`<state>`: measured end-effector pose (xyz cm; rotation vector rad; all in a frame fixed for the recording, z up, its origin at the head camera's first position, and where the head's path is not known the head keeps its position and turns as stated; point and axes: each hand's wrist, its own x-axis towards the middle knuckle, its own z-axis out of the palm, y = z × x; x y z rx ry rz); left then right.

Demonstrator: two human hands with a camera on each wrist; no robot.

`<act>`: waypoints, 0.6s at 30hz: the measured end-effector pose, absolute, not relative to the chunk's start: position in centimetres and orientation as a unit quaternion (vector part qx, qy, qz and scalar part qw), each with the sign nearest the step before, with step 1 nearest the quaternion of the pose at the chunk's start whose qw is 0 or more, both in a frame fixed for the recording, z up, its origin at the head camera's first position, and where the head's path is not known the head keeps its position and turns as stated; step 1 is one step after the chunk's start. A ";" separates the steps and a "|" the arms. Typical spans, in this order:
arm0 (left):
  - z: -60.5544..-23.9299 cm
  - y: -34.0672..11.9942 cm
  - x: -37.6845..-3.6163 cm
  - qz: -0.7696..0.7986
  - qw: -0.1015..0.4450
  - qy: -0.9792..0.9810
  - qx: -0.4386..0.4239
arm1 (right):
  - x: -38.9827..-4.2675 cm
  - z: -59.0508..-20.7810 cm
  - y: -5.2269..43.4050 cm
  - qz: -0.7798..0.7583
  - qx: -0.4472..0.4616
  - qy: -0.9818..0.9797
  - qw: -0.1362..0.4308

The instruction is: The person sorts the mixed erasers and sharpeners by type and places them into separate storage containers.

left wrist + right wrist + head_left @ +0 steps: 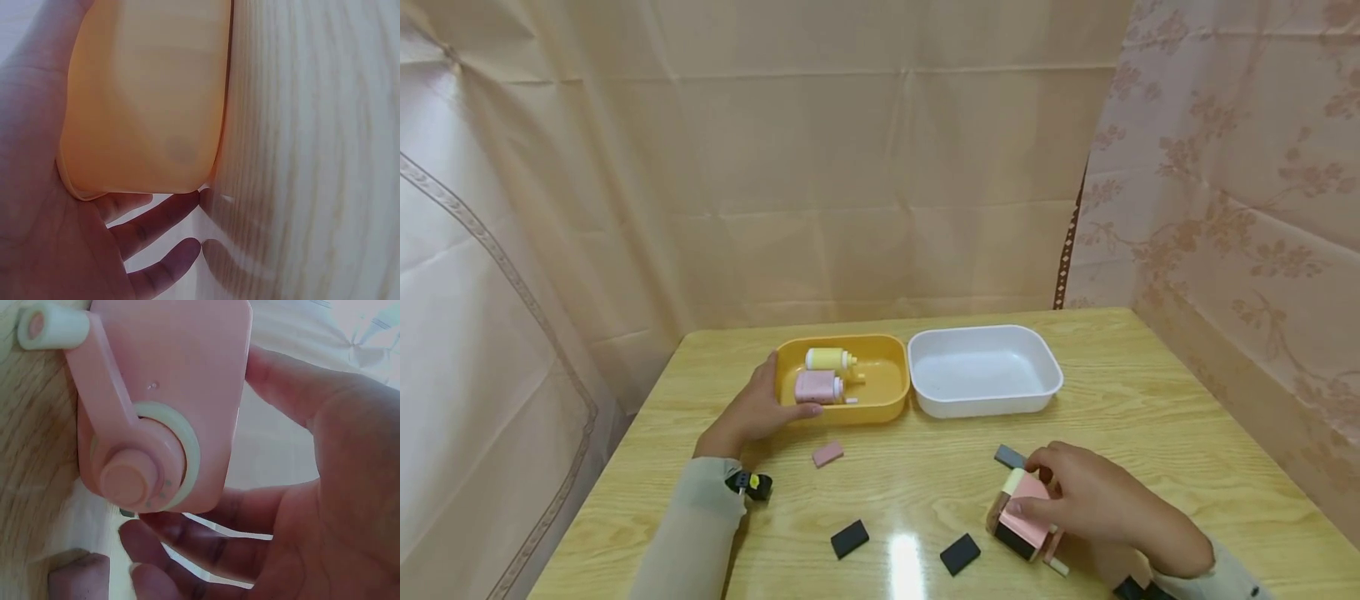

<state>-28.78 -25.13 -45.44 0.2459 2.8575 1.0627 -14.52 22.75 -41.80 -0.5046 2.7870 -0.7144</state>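
At the yellow tray's [880, 411] left end, my left hand [756, 408] grips the wall, thumb along the front rim and fingers round the end. Seen from the left wrist, the tray's side [150, 94] stands on the wooden table beside the fingers. My right hand [1093, 500] holds a pink crank pencil sharpener [1028, 504] low over the table at the front right, thumb on one side and fingers on the other. Its crank handle [103, 381] faces the right wrist camera. A yellow bottle [827, 359] and a pink bottle [816, 387] lie inside the yellow tray.
A white tray [985, 407] stands right beside the yellow one. Small flat blocks lie in front: a pink block [828, 454], a grey block [1009, 456] near my right fingers, and two black blocks, left [850, 539] and right [960, 554]. Curtains [865, 208] hang behind the table.
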 end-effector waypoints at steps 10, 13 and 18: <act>-45.6 -25.2 -28.7 0.353 0.044 0.931 0.078 | -15.0 -42.0 21.9 -0.272 -0.176 0.937 0.131; -45.6 -25.1 -28.7 0.352 0.047 0.932 0.073 | -15.1 -42.1 21.7 -0.273 -0.176 0.937 0.128; -45.5 -25.2 -28.9 0.348 0.053 0.934 0.063 | -15.4 -42.2 21.4 -0.269 -0.165 0.939 0.136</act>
